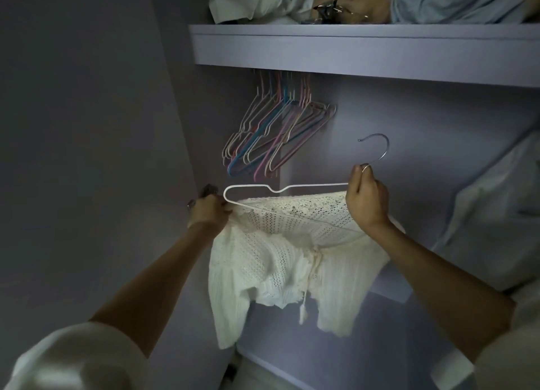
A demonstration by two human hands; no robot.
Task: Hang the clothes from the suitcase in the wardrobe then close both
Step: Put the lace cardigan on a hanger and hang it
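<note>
A cream crochet top (280,261) with open knit and a hanging tie cord is draped over one white wire hanger (292,188), in front of the open wardrobe. The right hand (366,199) grasps the hanger at its neck, just under the metal hook (378,147). The left hand (209,211) pinches the top's edge at the hanger's left end. Under the shelf (365,50), a bunch of empty coloured hangers (271,135) hangs at the far left; I count perhaps eight, but they overlap too much to be sure. To the right of this bunch there is free space below the shelf. A pale garment (496,208) hangs at the right edge. Crumpled clothes (365,0) lie on the shelf.
</note>
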